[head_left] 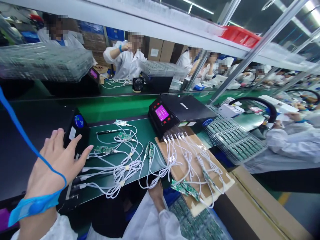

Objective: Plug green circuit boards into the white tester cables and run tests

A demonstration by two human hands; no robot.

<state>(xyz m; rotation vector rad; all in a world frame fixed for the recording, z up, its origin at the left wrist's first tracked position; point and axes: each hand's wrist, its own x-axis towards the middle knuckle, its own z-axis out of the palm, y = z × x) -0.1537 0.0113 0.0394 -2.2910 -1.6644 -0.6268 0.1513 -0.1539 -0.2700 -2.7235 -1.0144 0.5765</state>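
My left hand (pixel 56 163), in a blue wrist strap (pixel 37 204), has its fingers spread over the edge of a black box (pixel 30 140) and holds nothing. Beside its thumb, white cables (pixel 100 170) are plugged into the box. Those cables lie coiled on the green table (pixel 105 126), some joined to small green circuit boards (pixel 103 149). Just below the table edge is my right hand (pixel 156 191), under looped cables, its fingers mostly hidden. Nearby, two more boards (pixel 149 150) lie side by side.
A black device (pixel 185 108) with a purple screen feeds cables over a cardboard sheet (pixel 180 151) bearing more boards (pixel 185 189). Trays of boards (pixel 235 140) stand right, near another person's sleeve (pixel 287 141). A metal shelf (pixel 160 20) crosses above; people in white coats sit behind.
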